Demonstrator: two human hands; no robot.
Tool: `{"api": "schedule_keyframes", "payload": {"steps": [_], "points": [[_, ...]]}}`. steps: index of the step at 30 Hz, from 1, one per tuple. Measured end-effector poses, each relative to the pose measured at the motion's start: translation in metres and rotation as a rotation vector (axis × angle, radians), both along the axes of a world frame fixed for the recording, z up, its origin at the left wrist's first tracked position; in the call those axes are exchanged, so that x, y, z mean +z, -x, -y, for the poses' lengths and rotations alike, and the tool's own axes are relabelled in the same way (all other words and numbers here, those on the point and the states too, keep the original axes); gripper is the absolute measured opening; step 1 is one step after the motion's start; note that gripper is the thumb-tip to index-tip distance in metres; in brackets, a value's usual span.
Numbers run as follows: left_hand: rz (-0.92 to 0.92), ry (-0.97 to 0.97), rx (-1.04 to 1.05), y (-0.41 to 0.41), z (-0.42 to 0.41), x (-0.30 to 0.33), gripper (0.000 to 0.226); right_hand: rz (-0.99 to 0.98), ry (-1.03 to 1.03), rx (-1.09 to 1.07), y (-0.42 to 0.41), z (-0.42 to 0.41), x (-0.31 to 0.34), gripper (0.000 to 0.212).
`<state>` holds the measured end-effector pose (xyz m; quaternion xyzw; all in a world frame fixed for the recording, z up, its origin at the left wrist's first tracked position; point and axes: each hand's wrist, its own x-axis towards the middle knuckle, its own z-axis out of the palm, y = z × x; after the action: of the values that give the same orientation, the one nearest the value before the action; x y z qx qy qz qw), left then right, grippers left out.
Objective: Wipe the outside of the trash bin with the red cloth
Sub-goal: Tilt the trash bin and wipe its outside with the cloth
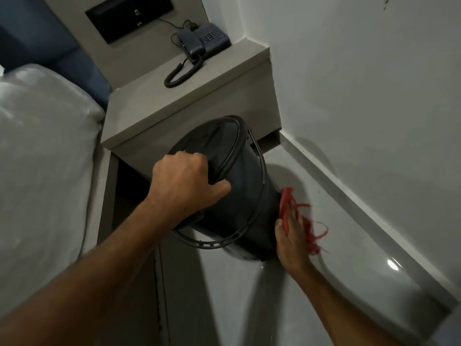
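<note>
Plainly, the black trash bin [239, 196] was tilted over the grey floor [349, 245], its open mouth turned toward the bedside surface [174, 96]. The left hand [184, 181] was closed around the bin's rim, fingers curled inside, thumb on the outer wall. The right hand [291, 240] lay flat and open, pressing the red cloth [289, 203] against the bin's lower side, frayed threads trailing past the fingers. A corded telephone [202, 41] sat on the surface, beside the bed [45, 146].

The left hand [185, 179] is curled into a closed grip, knuckles up, forearm reaching forward. The right hand [291, 242], lower and to its right, lies flat with fingers extended.
</note>
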<state>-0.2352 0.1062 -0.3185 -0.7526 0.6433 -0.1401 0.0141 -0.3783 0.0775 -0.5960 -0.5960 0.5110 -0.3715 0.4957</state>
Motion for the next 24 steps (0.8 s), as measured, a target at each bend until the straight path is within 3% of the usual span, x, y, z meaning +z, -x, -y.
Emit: {"api": "schedule_keyframes", "payload": {"steps": [4, 8, 10, 12, 14, 16, 18, 24], "points": [[-0.013, 0.075, 0.093, -0.003, 0.005, 0.006, 0.049, 0.180, 0.211, 0.102, -0.025, -0.004, 0.057, 0.053], [0.011, 0.114, 0.204, -0.009, 0.010, 0.009, 0.066, 0.335, 0.096, 0.032, -0.033, -0.001, 0.082, 0.057], [0.001, 0.048, 0.141, -0.013, 0.009, 0.009, 0.083, 0.395, 0.036, -0.010, -0.030, 0.005, 0.087, 0.061], [-0.029, -0.108, 0.077, -0.015, 0.007, 0.010, 0.118, 0.441, 0.025, -0.046, -0.028, 0.010, 0.091, 0.061], [0.053, -0.254, 0.052, -0.014, 0.004, 0.006, 0.139, 0.460, 0.043, -0.068, -0.027, 0.014, 0.094, 0.057], [0.212, -0.284, 0.017, -0.008, 0.003, -0.002, 0.130, 0.468, 0.032, -0.075, -0.026, 0.014, 0.095, 0.054], [0.257, -0.268, 0.001, -0.006, 0.004, -0.005, 0.120, 0.490, 0.040, -0.066, -0.027, 0.013, 0.097, 0.050], [0.035, -0.058, -0.038, -0.007, 0.004, 0.010, 0.101, 0.447, 0.037, -0.001, -0.027, 0.025, 0.092, 0.061]]}}
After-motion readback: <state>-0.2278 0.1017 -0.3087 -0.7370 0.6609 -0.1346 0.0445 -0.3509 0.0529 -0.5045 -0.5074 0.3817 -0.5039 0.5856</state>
